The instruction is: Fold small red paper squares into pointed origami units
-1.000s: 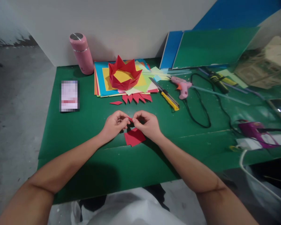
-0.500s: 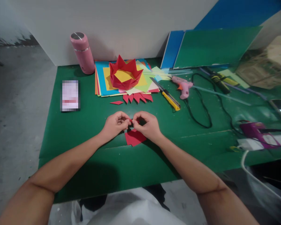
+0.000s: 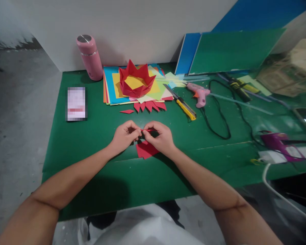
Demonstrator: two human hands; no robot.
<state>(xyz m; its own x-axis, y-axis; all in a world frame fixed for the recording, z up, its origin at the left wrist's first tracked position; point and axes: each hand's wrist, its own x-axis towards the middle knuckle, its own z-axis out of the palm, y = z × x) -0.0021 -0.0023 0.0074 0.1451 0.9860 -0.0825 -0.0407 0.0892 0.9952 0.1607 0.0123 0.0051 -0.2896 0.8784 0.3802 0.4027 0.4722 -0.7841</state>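
Note:
Between my two hands is a small piece of red paper (image 3: pixel 150 130), mostly covered by the fingers. My left hand (image 3: pixel 126 134) pinches its left end, and my right hand (image 3: pixel 160 136) is closed on it from the other side. Loose red paper sheets (image 3: pixel 146 150) lie on the green table just below the hands. Beyond the fingers are a single pointed red paper piece (image 3: pixel 126 111) and a row of several folded red pieces (image 3: pixel 150 107). A red folded-paper ring with points (image 3: pixel 137 89) sits on a stack of coloured paper (image 3: pixel 108 85).
A pink bottle (image 3: pixel 90 59) and a blurred-out flat item (image 3: pixel 76 103) stand at the left. A yellow utility knife (image 3: pixel 185 108), pink glue gun (image 3: pixel 199 93) with its black cord (image 3: pixel 219 136), and glue sticks (image 3: pixel 242 102) lie right. A purple-and-white power strip (image 3: pixel 280 146) is farther right.
The red paper between my hands has turned slightly, and more of its thin edge shows now. My fingers have shifted a little; everything else is unchanged.

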